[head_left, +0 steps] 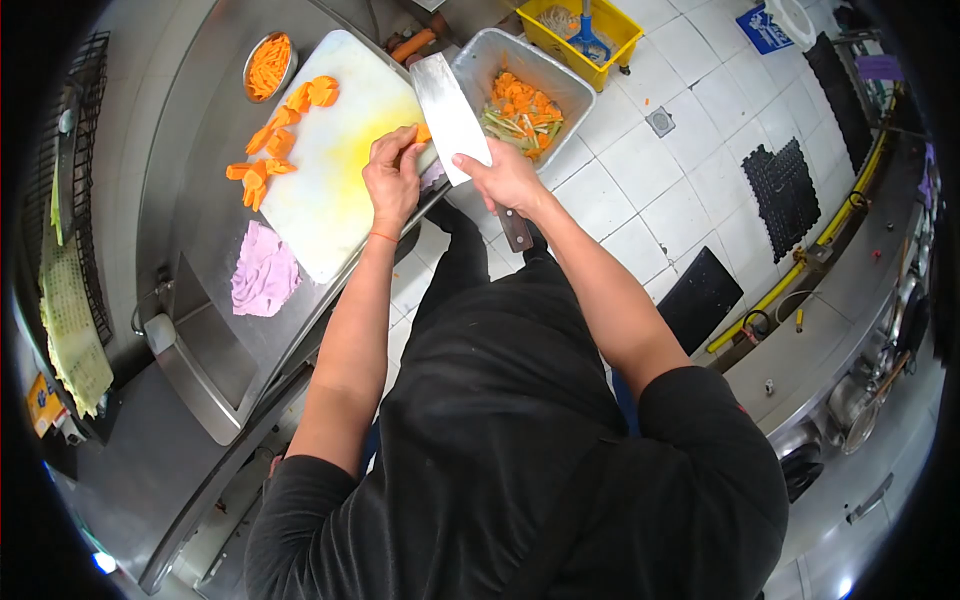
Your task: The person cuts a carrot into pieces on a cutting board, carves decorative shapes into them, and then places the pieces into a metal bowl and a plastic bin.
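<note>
My right hand (508,180) is closed round a cleaver (447,115), its thumb on the broad blade and the dark wooden handle passing below the palm. The blade stands beside my left hand (393,178), over the right edge of a white cutting board (345,110). Between the left fingertips and the blade is a small orange carrot piece (423,132), pinched by the left fingers. Cut carrot pieces (278,142) lie along the board's left edge, some past it on the steel counter. A yellow stain marks the board near my left hand.
A metal bowl of shredded carrot (268,68) stands left of the board, near a crumpled pink cloth (265,272). A grey bin (580,100) of vegetable scraps is at the right, beside a yellow mop bucket (625,38). A sink (215,345) lies at lower left.
</note>
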A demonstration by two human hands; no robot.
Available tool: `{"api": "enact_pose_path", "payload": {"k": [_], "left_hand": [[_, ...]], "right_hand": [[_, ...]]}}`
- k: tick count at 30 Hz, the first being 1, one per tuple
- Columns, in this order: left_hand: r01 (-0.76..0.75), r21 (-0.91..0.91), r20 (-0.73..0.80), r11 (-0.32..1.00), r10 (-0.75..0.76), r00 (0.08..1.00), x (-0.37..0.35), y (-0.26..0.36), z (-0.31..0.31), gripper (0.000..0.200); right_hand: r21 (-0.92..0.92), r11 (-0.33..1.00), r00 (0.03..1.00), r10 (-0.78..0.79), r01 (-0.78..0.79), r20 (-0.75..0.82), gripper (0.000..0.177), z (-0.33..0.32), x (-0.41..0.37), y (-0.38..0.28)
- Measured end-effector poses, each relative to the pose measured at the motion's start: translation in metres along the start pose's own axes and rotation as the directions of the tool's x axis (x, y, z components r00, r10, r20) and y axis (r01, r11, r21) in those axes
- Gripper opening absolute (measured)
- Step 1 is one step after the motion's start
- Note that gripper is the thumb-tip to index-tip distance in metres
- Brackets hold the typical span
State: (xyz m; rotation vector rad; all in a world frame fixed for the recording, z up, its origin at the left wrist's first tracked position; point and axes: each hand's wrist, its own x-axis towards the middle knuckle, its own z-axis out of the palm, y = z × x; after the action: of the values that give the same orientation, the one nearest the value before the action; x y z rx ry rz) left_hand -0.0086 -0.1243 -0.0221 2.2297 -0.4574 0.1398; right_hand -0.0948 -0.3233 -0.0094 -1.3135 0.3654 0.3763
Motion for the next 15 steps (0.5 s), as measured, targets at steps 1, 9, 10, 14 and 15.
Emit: {"api": "enact_pose_path", "payload": {"k": [1,9,10,14,15], "left_hand": [[0.001,0.000,0.001,1.000,-0.001,1.000,-0.0001,-0.0003,0.0004,0.024],[-0.022,0.013,0.017,1.000,0.022,1.000,0.0005,-0.0035,-0.0011,0.026],[-0.024,0.013,0.018,1.000,0.023,1.000,0.0005,-0.0032,-0.0006,0.026],[-0.023,0.028,0.002,0.999,0.023,1.000,-0.0011,-0.0037,0.0010,0.026],[-0.030,0.044,-0.001,0.999,0.030,1.000,-0.0011,-0.0042,0.0011,0.026]], "right_hand": [[0.007,1.000,1.000,0.008,-0.008,0.001,0.032,0.0004,-0.0023,0.0030],[0.041,0.999,1.000,0.025,-0.024,-0.004,0.035,0.0024,0.0002,0.0075],[0.036,0.999,1.000,0.031,-0.031,-0.005,0.036,0.0026,0.0012,0.0054],[0.060,0.998,1.000,0.017,-0.019,0.023,0.037,0.0012,0.0032,0.0105],[0.062,0.998,1.000,0.017,-0.019,0.023,0.037,0.0013,0.0027,0.0118]]}}
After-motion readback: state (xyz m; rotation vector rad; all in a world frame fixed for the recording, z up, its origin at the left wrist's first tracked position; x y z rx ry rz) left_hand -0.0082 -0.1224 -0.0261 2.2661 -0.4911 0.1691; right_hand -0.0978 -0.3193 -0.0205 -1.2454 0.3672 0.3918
